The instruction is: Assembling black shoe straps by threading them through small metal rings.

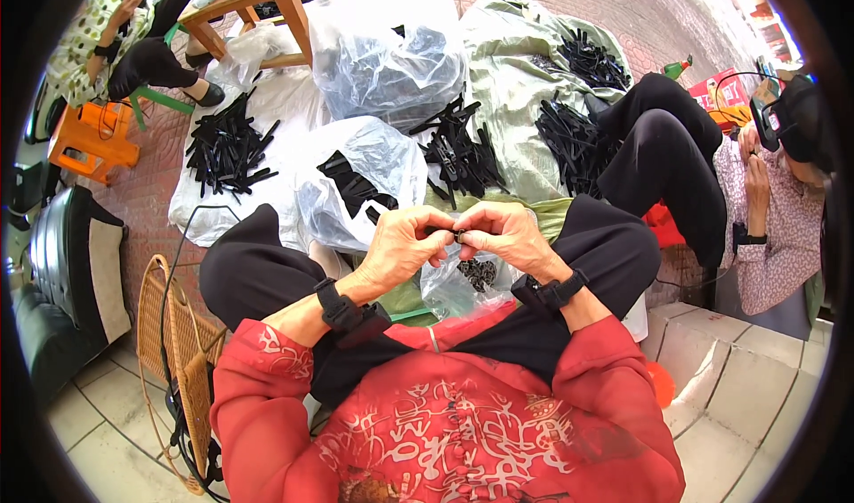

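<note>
Above my lap, my left hand [411, 241] and my right hand [505, 236] meet with fingertips pinched. Between them is a small dark piece [459, 235], mostly covered by the fingers, so its exact kind cannot be made out. Just below sits a clear plastic bag [440, 291] with small dark metal-looking parts [479, 274] inside. Ahead of my hands lies a heap of flat black strips [461, 152]. Another clear bag [398, 160], left of that heap, holds more black strips [349, 183].
More black strips lie in a heap [229, 147] at left and a heap [576, 147] at right, on pale sheeting [507, 76]. A wooden stool [289, 18] stands at the far left. Two people sit nearby, one in a patterned sleeve [774, 263]. A wicker chair [173, 343] is beside me.
</note>
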A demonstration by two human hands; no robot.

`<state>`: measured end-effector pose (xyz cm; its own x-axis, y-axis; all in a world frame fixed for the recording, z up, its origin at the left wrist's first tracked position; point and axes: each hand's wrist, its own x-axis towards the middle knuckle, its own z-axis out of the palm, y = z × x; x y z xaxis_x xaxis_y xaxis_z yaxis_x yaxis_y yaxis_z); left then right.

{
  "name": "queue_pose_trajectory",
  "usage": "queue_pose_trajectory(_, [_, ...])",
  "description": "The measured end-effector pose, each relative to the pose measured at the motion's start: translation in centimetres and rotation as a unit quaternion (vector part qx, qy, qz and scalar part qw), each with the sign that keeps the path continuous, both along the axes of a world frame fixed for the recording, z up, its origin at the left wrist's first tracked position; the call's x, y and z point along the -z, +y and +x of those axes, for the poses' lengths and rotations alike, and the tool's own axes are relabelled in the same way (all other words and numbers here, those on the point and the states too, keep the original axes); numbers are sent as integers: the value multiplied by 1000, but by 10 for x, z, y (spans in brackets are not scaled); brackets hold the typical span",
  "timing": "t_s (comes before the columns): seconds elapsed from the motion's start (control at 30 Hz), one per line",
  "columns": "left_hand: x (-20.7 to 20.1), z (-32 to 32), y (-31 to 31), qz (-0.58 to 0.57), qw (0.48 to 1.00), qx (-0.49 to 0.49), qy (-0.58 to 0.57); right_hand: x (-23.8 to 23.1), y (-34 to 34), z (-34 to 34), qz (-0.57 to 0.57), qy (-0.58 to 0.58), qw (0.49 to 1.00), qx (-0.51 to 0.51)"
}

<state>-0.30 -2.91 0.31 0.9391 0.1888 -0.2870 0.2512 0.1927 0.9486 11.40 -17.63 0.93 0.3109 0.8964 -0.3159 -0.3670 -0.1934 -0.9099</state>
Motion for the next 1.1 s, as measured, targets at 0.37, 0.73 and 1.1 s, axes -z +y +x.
queue_pose_trajectory(0.37, [-1,0,1,-42,998,22,36,-2,2,-4,0,26,1000,10])
queue_pose_trajectory(0.73, [3,0,-5,-184,981,-15,68,4,7,3,-23,-20,999,-32])
queue_pose_trajectory(1.1, [-8,-3,-2,-207,976,19,64,-5,4,6,-23,40,998,-50])
